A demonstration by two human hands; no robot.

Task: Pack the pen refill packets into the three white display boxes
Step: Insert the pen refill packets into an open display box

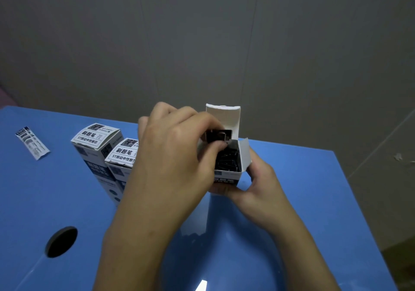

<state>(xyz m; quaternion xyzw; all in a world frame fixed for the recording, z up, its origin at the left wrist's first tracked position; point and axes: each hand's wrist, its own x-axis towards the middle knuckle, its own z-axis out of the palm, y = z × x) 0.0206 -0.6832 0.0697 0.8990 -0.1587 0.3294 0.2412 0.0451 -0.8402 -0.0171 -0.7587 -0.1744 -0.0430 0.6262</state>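
**Open box held at table centre, left hand at its mouth**

Blue table (292, 200), grey wall behind. A person's two bare hands work over the middle of the tabletop.

Right hand (253, 182) — fingers curled round the lower body of the open display box (243, 155), thumb on its near side, holding it upright and lifted just off the table. The top flap stands straight up at the back; a side flap leans out to the right. Inside, dark contents fill the box; they look like packed refills, though individual pieces cannot be made out.

Left hand (179, 146) — over the box mouth, thumb and fingertips pinching a dark refill packet (221, 134) whose upper end stands above the rim against the raised flap. How deep the lower end sits in the box cannot be told; the fingers hide it.

Left of the hands, two closed display boxes stand upright, touching each other: the far closed box (94, 140) and the near closed box (122, 153), each with a white top label printed in black and a dark-blue band down the side. The near one is partly hidden behind the left hand and wrist.

Far left of the table, well apart from the boxes, one loose refill packet (32, 142) lies flat, white with dark print, angled across the surface.

A round dark hole (61, 241) is cut in the tabletop at the near left.
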